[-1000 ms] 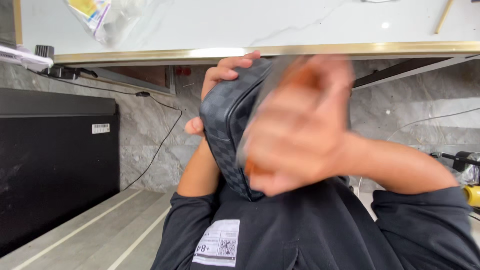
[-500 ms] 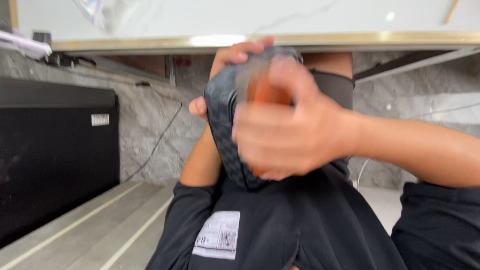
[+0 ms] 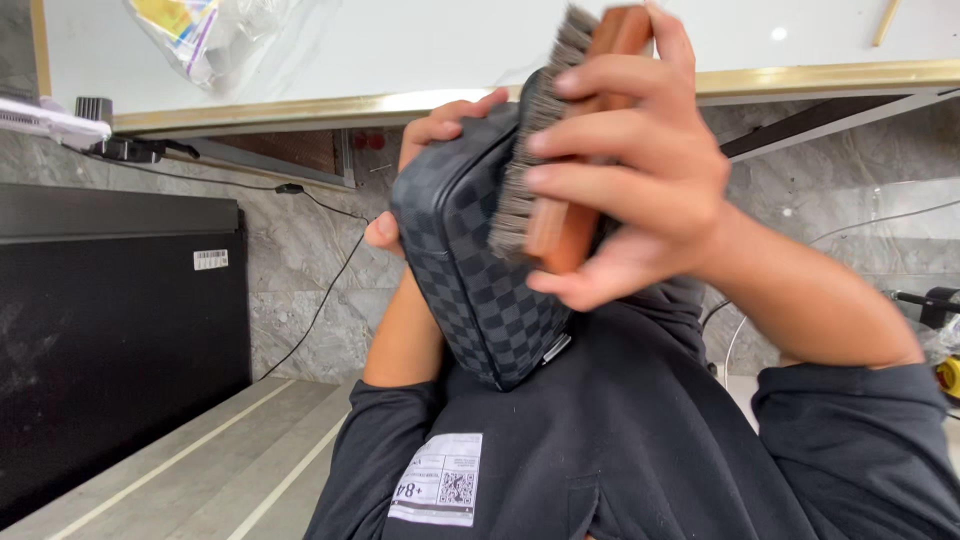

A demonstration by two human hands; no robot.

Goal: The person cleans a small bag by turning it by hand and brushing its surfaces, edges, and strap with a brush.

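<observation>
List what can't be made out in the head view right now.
- Left hand: palm and most fingers hidden behind the checkered pouch; only fingertips and thumb show.
- Wooden brush: its back is covered by the right hand.
- Pouch's far side: faces away from the camera.
- Plastic bag on the marble table: cut off by the top edge, contents unclear.
- Yellow object: cut off by the right edge.
</observation>
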